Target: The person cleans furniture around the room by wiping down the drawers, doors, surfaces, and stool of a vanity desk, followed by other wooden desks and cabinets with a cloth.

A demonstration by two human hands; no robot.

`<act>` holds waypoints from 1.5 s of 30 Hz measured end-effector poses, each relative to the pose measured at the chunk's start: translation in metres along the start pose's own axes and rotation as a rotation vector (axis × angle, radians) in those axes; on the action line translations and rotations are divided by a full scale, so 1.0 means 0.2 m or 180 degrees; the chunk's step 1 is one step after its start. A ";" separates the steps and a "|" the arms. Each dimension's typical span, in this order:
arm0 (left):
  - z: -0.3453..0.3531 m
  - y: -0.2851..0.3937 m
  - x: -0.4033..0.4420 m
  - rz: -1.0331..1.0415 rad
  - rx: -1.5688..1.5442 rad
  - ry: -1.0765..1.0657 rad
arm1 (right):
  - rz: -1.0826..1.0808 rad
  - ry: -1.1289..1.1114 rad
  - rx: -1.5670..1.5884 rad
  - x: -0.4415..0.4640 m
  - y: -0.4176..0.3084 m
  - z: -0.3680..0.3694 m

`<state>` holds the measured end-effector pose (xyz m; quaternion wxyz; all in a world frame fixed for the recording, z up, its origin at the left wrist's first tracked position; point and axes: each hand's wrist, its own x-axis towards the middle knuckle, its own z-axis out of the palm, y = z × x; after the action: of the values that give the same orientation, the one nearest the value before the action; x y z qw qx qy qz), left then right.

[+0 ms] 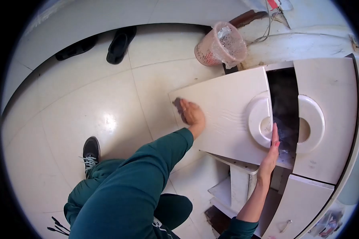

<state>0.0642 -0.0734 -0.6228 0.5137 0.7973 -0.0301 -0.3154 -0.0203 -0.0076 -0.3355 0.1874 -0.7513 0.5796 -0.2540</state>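
A pale cabinet panel (227, 87) with a half-round white handle (257, 119) stands away from the cabinet, leaving a dark opening (285, 91) beside it. Near the panel's far-left end, my left hand (192, 114) presses a dark cloth (180, 110) against its surface; the fingers are partly blurred. My right hand (269, 157) rests along the panel's right edge, beside the handle, with fingers stretched out and nothing visible in it. A second panel (327, 99) with a matching handle (315, 123) lies right of the opening.
A pink patterned bin (211, 49) with a plastic liner stands behind the panel. Dark slippers (119, 46) lie on the tiled floor (83, 103) at upper left. Below the panel are white shelves (239, 187) and another cabinet door (299, 207). Cables (269, 28) run along the wall.
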 end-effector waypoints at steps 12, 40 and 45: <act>0.04 -0.59 0.35 -0.0359 -0.0786 -0.1398 | -0.0385 0.0223 -0.0398 0.01 0.05 -0.02; -1.01 1.00 -0.59 -0.1045 -0.1605 -0.5371 | -0.1205 0.0991 0.0123 -0.37 0.00 0.11; -1.10 0.87 -0.23 -0.0004 -0.0810 -0.3818 | -0.1273 0.1481 -0.1340 -0.43 0.43 0.38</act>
<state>0.1928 0.0384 -0.3949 0.4982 0.4132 -0.2756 -0.7107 -0.0590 0.0513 -0.4596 -0.1614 -0.7940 0.4879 -0.3248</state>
